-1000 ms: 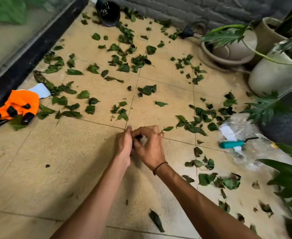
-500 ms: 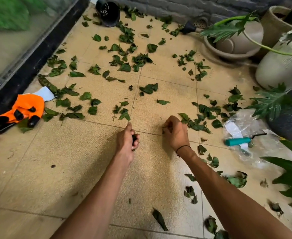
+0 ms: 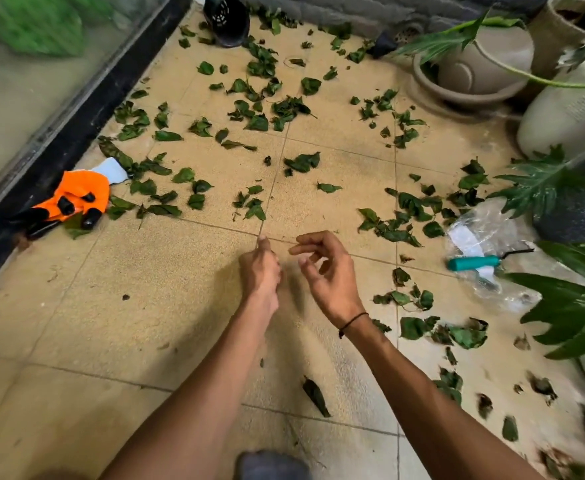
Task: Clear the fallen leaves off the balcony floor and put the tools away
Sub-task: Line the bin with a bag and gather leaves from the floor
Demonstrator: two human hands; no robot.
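Green fallen leaves lie scattered over the tan tiled balcony floor, thickest at the far side and the right. My left hand hovers low over the floor in a loose fist, its back toward me and hiding what it holds. My right hand hangs just beside it, fingers loosely curled and holding nothing. A teal-handled tool lies on a clear plastic bag to the right. Orange and black gloves lie at the left.
A black door sill runs along the left. An overturned black pot lies at the far wall. Beige planters and a white pot with large leaves crowd the right. One dark leaf lies near me.
My right hand, which had reached out to a leaf on the right half a second ago, has come back beside my left hand and now holds nothing. My left hand kept its fist.
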